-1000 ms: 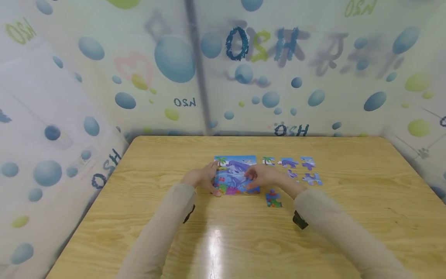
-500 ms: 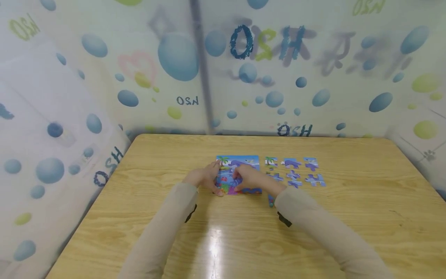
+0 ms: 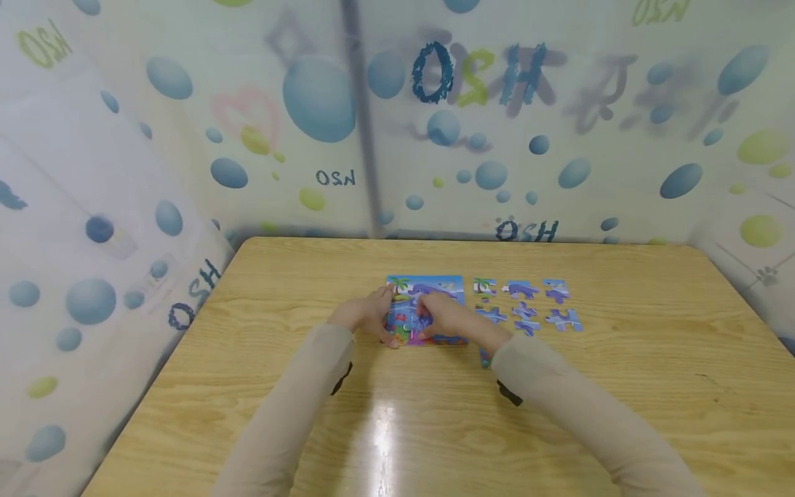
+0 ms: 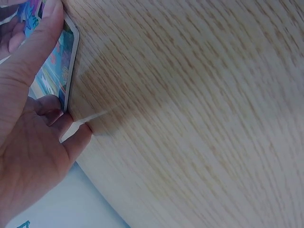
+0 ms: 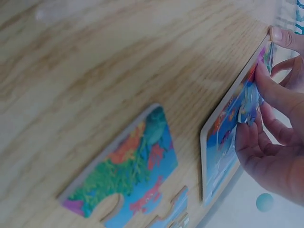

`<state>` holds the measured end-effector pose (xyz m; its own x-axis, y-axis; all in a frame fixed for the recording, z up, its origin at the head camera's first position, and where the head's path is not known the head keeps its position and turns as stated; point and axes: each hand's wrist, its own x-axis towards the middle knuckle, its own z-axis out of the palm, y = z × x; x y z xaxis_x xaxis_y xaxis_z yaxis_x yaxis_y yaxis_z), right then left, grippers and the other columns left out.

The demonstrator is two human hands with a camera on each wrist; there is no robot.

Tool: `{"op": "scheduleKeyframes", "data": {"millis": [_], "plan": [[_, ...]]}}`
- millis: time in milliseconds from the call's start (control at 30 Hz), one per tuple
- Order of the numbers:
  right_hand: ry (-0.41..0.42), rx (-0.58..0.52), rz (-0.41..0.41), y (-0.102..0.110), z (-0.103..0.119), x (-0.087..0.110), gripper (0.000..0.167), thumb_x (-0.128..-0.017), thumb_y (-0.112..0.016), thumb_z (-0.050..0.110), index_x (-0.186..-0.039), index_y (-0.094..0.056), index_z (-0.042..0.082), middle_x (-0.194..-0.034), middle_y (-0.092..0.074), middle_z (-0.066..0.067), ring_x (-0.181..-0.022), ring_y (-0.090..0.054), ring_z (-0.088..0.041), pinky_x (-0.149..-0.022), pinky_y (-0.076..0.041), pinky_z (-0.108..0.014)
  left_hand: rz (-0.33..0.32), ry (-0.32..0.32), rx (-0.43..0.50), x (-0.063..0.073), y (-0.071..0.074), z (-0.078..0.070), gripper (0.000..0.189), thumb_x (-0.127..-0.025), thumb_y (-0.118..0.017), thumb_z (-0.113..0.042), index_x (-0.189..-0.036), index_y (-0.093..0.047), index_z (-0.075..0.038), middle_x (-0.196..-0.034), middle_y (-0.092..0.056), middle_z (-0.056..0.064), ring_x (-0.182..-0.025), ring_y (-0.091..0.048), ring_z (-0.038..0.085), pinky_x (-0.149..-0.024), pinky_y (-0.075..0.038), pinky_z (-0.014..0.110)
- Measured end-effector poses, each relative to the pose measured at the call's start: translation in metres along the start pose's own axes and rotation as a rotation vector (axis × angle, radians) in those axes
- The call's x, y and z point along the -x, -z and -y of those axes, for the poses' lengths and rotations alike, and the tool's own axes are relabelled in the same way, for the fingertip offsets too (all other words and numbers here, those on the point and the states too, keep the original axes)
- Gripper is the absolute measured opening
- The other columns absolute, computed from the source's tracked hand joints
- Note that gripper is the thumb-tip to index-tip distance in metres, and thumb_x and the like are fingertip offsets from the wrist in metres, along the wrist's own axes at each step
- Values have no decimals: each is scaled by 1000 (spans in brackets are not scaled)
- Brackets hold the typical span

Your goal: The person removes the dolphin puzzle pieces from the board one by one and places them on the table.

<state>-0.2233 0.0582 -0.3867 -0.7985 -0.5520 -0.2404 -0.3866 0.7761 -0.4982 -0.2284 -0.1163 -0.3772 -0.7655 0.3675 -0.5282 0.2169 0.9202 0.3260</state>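
A picture puzzle board (image 3: 456,284) with a dolphin and sea scene lies flat on the table. My left hand (image 3: 366,316) holds its left side, with the thumb (image 4: 40,47) over the near corner and fingertips along the edge. Over the board's lower middle, my right hand (image 3: 442,314) pinches a blue puzzle piece (image 5: 248,109) between thumb and fingers, right at the picture's surface. In the right wrist view a loose corner piece (image 5: 137,166), printed with green and orange coral, lies beside the board. My right forearm hides most of that piece in the head view.
Right of the board, several loose puzzle pieces (image 3: 524,317) lie spread in rows, among them a palm-tree piece (image 3: 484,286) and a dolphin piece (image 3: 520,290). The wooden table (image 3: 621,414) meets a patterned wall covering (image 3: 528,207) at the back.
My right hand has moved left from the board's right side to its lower middle, and its forearm now covers the loose coral piece. My left hand keeps its place on the board.
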Motion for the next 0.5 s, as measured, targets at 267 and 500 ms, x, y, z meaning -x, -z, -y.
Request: {"op": "scheduleKeyframes", "data": {"millis": [267,500], "plan": [[70,-110,-50,-1,-10,1,23,-76,-73,8,-92,-56,7,-88,-55,-6,-77,-51,-15,-66,-48,-22,-4,-9,-10,0,0,-1,118,-70,-77,-37,-145,4,3,-153,6,18,-142,-1,32,-118,-9,41],[78,-260,37,15,-9,10,17,-81,-66,4,-96,-58,4,-89,-62,-10,-76,-60,-16,-63,-52,-23,0,-12,-18,-1,1,-1,116,-71,-76,-37,-144,4,5,-153,6,20,-142,-1,33,-117,-9,42]]}}
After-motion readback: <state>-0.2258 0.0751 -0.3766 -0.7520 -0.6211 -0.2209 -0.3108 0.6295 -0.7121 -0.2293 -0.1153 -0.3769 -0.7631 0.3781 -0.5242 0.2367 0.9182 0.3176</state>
